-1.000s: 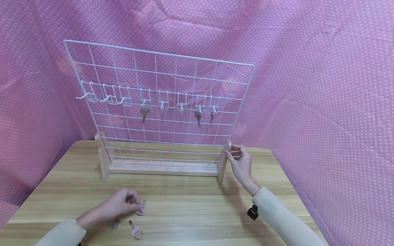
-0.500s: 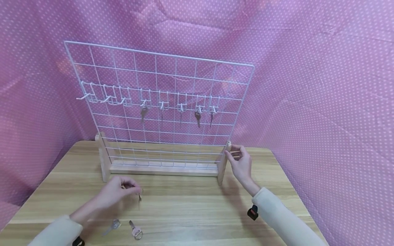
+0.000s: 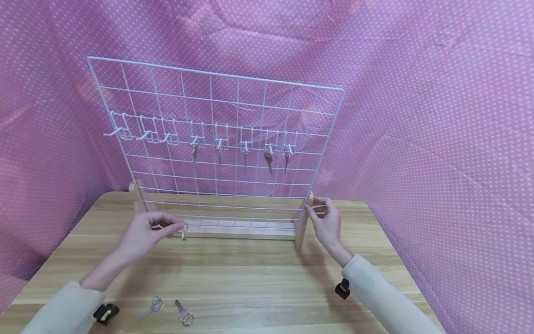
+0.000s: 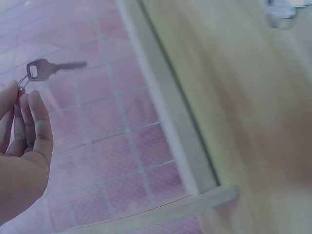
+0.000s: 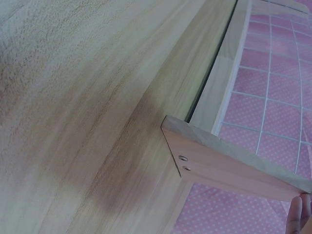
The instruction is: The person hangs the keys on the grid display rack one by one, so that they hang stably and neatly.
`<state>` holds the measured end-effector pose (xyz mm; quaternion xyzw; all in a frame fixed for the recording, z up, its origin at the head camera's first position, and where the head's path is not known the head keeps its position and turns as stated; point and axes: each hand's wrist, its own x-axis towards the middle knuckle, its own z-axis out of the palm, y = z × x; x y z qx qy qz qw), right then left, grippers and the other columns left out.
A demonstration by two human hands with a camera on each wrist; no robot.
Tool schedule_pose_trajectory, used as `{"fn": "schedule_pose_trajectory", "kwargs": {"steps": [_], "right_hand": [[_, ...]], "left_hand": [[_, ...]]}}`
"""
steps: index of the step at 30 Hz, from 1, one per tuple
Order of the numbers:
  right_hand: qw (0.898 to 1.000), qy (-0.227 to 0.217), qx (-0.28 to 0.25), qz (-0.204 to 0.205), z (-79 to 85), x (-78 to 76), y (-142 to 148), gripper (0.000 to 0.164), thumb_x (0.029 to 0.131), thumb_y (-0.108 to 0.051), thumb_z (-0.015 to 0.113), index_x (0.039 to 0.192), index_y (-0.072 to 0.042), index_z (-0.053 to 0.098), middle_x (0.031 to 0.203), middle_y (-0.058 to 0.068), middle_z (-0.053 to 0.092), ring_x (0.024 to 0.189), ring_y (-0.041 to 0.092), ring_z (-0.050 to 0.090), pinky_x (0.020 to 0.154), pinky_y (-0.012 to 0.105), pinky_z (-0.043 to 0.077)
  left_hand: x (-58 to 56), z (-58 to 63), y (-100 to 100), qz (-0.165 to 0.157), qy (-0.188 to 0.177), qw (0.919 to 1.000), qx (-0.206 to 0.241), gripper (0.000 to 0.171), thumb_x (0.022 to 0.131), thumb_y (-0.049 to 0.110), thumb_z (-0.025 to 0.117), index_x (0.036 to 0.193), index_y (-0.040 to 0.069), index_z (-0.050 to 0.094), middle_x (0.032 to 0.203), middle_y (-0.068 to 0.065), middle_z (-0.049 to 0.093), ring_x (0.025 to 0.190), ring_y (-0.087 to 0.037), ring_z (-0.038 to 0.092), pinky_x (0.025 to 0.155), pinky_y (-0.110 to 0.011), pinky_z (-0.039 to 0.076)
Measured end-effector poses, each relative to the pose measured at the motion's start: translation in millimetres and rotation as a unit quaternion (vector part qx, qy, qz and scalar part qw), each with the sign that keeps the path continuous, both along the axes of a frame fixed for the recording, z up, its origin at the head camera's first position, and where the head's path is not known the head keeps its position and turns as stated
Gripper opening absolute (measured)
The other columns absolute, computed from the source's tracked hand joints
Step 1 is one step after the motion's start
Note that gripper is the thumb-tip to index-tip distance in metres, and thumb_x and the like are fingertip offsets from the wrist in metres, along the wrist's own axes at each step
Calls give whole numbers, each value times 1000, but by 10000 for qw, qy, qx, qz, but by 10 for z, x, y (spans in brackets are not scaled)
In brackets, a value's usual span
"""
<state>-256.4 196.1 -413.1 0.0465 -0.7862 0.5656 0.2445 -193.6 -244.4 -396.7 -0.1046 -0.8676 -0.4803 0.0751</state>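
Observation:
My left hand (image 3: 146,232) pinches a key (image 4: 45,69) by its small ring between thumb and fingertips. The key hangs in front of the wooden base of a white wire grid rack (image 3: 217,73). With thumb and fingers, my right hand (image 3: 326,220) holds the top of the rack's right wooden upright (image 3: 302,227). White hooks run in a row across the grid. Keys such as this dark one (image 3: 269,158) hang from several hooks toward the right, while the leftmost hook (image 3: 114,131) and the two beside it are bare.
Two more keys lie on the wooden table near its front: one silver key (image 3: 152,308) and one key with a ring (image 3: 184,313). A pink dotted cloth (image 3: 438,139) surrounds the table behind and at the sides.
My left hand has picked a key up off the table and carried it up and away toward the rack's base. The right hand stays on the upright.

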Motion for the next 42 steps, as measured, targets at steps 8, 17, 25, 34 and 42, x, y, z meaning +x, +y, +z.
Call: {"fn": "schedule_pose_trajectory", "kwargs": {"steps": [8, 17, 25, 34, 42], "right_hand": [[10000, 46, 40, -19, 23, 23, -8, 30, 92, 5, 76, 118, 11, 64, 109, 32, 71, 82, 13, 65, 70, 6, 55], [10000, 40, 39, -36, 25, 36, -16, 29, 92, 5, 76, 118, 11, 64, 110, 33, 71, 81, 12, 66, 70, 6, 55], [9998, 155, 149, -1, 36, 35, -14, 30, 91, 5, 77, 117, 13, 64, 108, 33, 71, 82, 20, 68, 71, 9, 57], [9998, 174, 84, -15, 11, 13, -14, 30, 91, 5, 77, 117, 12, 65, 107, 33, 71, 81, 18, 67, 70, 8, 57], [9999, 81, 87, -40, -13, -8, -5, 31, 92, 5, 77, 119, 11, 64, 111, 32, 71, 83, 17, 67, 71, 8, 56]], "left_hand": [[-64, 350, -13, 389, 622, 9971, 194, 22, 98, 23, 78, 107, 4, 78, 79, 23, 74, 70, -3, 71, 53, -21, 52], [-171, 722, 50, 598, 1500, 9749, 1533, 9, 95, 7, 78, 103, 3, 79, 79, 18, 77, 64, -2, 71, 63, -13, 61], [-280, 1010, 189, 864, 2028, 9077, 3571, 7, 87, -4, 82, 94, -1, 79, 78, 2, 81, 62, -6, 73, 63, -16, 63], [-368, 1195, 296, 770, 2644, 8463, 4560, 19, 85, -5, 82, 98, -16, 74, 75, -8, 78, 57, -12, 72, 58, -21, 63], [-447, 1123, 320, 960, 2483, 8324, 4860, 21, 85, -4, 83, 102, -13, 75, 81, -9, 80, 59, -13, 73, 57, -21, 63]]}}
